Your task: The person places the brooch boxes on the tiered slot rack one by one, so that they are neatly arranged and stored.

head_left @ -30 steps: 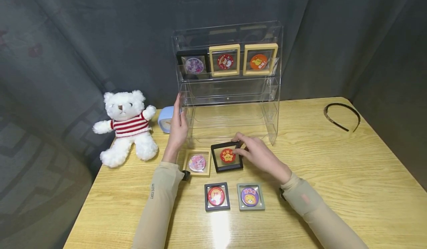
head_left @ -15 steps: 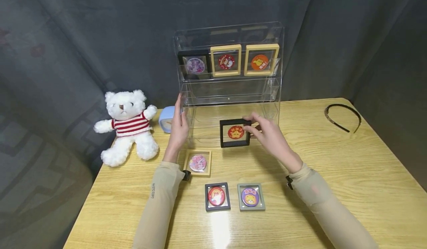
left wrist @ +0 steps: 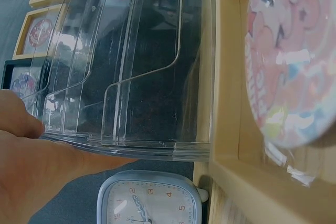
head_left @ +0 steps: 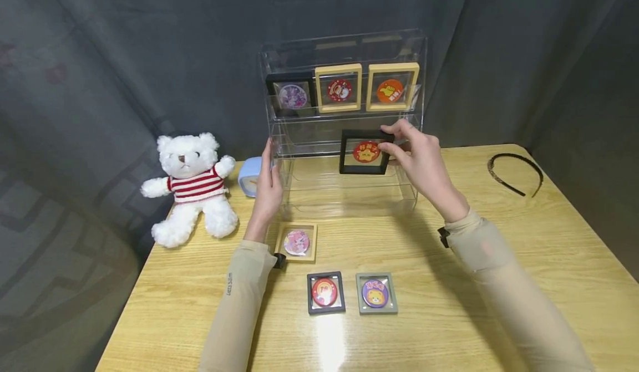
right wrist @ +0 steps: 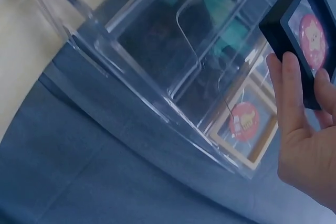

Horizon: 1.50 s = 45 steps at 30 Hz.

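My right hand (head_left: 421,158) pinches a black square display frame (head_left: 366,170) by its right side, thumb in front and fingers behind. Inside that frame is a red badge with a yellow star. It is held upright before the middle tiers of a clear acrylic display rack (head_left: 319,150), below the top row. My left hand (head_left: 267,192) rests against the rack's left side with straight fingers pointing up. In the left wrist view its thumb (left wrist: 21,121) lies at the rack's side edge. On the top tier stand a black frame (head_left: 272,86) and two yellow frames (head_left: 338,109) (head_left: 391,107).
On the table lie a yellow frame (head_left: 312,244) with a pink badge, a dark frame (head_left: 326,310) and a grey-green frame (head_left: 378,310). A white teddy bear (head_left: 187,211) and a blue clock (head_left: 249,169) stand left of the rack. A black headband (head_left: 519,158) lies far right.
My right hand has lifted the black frame with the star badge off the table, tilted it upright and carried it up and right toward the rack. My left hand has stayed at the rack's side.
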Tool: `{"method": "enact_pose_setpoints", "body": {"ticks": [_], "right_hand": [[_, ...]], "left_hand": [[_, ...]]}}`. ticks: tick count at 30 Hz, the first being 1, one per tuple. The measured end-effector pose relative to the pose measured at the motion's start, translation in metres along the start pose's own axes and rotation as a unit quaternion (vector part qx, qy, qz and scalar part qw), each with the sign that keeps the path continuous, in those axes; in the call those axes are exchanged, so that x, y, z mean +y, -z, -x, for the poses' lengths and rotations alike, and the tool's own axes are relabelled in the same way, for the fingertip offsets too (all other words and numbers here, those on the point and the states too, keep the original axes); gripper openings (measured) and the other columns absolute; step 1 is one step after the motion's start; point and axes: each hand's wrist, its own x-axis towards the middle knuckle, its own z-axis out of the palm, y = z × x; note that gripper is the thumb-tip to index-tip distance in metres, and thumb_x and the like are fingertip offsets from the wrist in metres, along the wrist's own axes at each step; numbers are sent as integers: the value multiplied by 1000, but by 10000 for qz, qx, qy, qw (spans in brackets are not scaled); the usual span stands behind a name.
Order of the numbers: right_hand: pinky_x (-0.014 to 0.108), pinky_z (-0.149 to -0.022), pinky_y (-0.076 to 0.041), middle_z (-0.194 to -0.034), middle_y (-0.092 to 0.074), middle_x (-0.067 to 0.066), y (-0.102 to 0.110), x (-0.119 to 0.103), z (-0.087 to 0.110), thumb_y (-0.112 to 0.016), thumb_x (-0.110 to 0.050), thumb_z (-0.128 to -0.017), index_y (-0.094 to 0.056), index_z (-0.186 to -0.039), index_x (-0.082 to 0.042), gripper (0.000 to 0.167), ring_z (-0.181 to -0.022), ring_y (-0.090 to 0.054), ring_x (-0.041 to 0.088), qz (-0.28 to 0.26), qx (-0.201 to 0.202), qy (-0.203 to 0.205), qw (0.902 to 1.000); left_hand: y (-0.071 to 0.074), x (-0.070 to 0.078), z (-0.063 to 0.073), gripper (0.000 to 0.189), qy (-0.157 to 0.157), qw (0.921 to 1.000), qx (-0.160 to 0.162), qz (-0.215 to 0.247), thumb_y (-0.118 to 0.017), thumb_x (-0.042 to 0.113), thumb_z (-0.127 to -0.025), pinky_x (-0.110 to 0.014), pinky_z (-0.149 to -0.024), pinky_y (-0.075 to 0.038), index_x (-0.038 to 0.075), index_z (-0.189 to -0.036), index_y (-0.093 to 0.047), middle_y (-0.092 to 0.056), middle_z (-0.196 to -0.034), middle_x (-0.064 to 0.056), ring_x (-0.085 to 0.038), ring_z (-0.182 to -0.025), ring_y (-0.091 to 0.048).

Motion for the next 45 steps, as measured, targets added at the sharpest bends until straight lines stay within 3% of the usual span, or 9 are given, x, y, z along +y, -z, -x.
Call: {"method": "enact_pose_setpoints", "body": {"ticks": [5,14,21,29,35,40,42,45], "right_hand": [[5,-66,-52,-133,-72,17,6,0,-6,-73,-3,-100,-68,-118,5,20,-80,-78,37,34,125,-50,9999],[12,-67,-58,-132,-72,16,16,5,-12,-74,-6,-100,-67,-121,3,23,-84,-78,37,266,296,-230,9989],[5,-64,-53,-108,-72,21,24,5,-18,-74,-6,-100,-69,-124,3,26,-82,-77,40,368,497,-289,9977],[9,-67,-56,-124,-73,17,34,4,-26,-72,-10,-103,-71,-124,0,24,-87,-77,40,441,562,-534,9960],[8,-67,-56,-132,-73,11,38,7,-32,-72,-13,-103,-71,-124,0,25,-85,-78,27,538,619,-581,9949],[4,-65,-51,-134,-72,11,39,7,-39,-72,-13,-103,-71,-124,1,25,-85,-77,35,642,717,-482,9942],[4,-65,-51,-133,-72,11,39,7,-42,-71,-14,-103,-71,-124,0,25,-83,-77,29,675,733,-485,9938],[5,-65,-52,-133,-73,9,40,6,-47,-71,-16,-103,-71,-124,-1,26,-76,-73,7,693,748,-518,9934]], "left_hand": [[0,1,0,60,-5,10000,-8,-12,-26,0,-116,-39,-130,-22,8,-173,-10,-11,-178,-12,-24,-163,-12],[0,1,1,60,18,10000,-8,-26,-27,0,-116,-41,-130,-21,8,-173,-11,-11,-179,-11,-25,-163,-11],[0,1,0,60,-32,9999,33,-90,-27,-1,-116,-39,-131,-19,7,-173,-12,-11,-178,-12,-26,-163,-12],[0,2,0,60,-1,10000,18,-82,-27,0,-116,-39,-131,-20,8,-173,-12,-11,-179,-11,-25,-163,-11],[0,1,0,59,4,9999,14,-114,-27,0,-116,-40,-131,-20,7,-173,-13,-11,-178,-12,-26,-163,-11],[0,1,1,59,-33,10000,13,-74,-26,-1,-116,-41,-131,-19,6,-173,-12,-11,-178,-13,-28,-163,-10],[0,1,0,59,-36,10000,6,-69,-26,-1,-116,-40,-131,-18,6,-173,-12,-10,-178,-13,-28,-163,-10],[0,1,0,60,-9,10000,8,-93,-26,-2,-115,-39,-131,-18,8,-173,-12,-10,-179,-11,-26,-163,-10]]}}
